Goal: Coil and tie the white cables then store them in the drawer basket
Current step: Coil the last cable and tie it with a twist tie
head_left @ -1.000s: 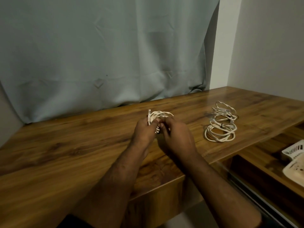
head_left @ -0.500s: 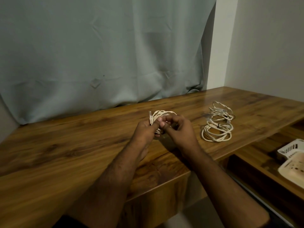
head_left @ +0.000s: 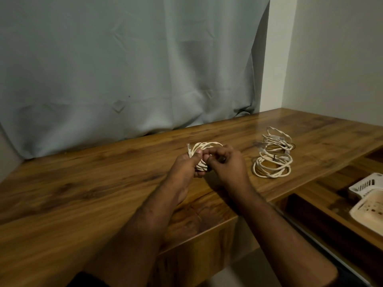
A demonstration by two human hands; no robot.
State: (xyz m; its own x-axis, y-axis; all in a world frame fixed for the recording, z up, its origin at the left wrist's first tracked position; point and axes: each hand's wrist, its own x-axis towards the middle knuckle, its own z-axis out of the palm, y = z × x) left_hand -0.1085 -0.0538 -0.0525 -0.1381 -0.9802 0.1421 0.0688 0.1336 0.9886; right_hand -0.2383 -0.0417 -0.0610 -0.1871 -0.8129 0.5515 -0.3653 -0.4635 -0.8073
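While both hands met above the middle of the wooden table, the left hand held a small coiled white cable, its thumb pressed over the loops and one plug end sticking up just left of the thumb. The right hand had its fingers curled in against the same coil, pinching at it from the right side; something small and dark showed between its fingertips, too blurred to name. So each grip was closed on that coil, and the coil sat raised a little off the table, between the two hands.

To the right of the held coil, well apart from it, a stack of coiled cables lay on the table, the loops piled one on another, with a dark tie visible at its near side. Farther right of that stack and lower than the table top, an open drawer showed a wooden floor, and in it stood a white slotted basket with a second pale basket just in front of it, both cut off by the picture's edge. Behind the held coil a grey-green curtain hung down to the table's far edge.
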